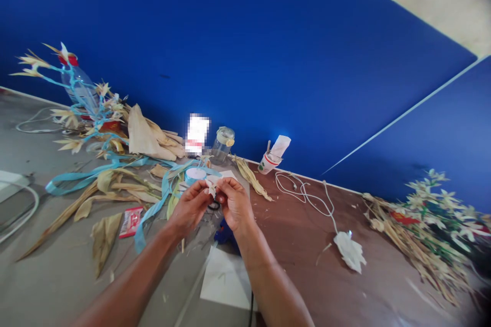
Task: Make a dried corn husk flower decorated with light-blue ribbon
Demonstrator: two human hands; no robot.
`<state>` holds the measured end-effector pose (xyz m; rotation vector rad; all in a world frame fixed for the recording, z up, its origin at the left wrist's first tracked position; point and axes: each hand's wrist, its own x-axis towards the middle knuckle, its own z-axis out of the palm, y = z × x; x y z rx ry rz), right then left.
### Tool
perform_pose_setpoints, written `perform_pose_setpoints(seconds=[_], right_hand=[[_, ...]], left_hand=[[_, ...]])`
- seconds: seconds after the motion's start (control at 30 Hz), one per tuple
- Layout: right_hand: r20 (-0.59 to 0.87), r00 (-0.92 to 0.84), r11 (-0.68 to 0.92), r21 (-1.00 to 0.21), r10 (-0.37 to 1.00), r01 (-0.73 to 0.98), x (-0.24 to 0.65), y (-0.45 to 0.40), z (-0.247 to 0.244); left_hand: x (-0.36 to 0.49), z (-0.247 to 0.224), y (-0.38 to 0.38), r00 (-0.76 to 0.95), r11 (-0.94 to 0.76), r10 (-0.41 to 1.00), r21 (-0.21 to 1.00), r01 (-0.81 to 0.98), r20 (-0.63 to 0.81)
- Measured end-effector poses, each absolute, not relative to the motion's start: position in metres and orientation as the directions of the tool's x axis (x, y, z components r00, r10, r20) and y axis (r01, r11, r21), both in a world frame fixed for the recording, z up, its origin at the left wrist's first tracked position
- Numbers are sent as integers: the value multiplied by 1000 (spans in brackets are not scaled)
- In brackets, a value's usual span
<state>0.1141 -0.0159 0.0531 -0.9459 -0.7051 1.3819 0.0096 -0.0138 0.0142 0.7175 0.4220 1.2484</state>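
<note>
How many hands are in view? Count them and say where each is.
2: the left hand and the right hand, side by side near the picture's middle, both pinching a small white piece.

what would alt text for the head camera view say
A person's left hand and right hand pinch a small white piece over a cluttered table. Blue ribbon and dry husks lie to the left; a jar and a cup sit near a blue panel.

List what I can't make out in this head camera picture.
White piece: head view, partly covered by left hand and right hand.
Blue tool: head view, partly behind right forearm.
Bright screen's content: head view, pixelated.
White box: head view, cut off by left edge.
</note>
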Motion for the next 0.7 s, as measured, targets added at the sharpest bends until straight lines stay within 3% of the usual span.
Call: perform_pose_setpoints(seconds=[0.37, 0.7], right_hand=[[-69, 142, 17, -848, 987, -529, 105, -20, 49], [-89, 111, -22, -866, 990, -500, 104, -21, 52]], left_hand=[[10, 14, -13, 275, 151, 957, 660, -736, 88], [10, 13, -12, 265, 173, 962, 618, -767, 60]])
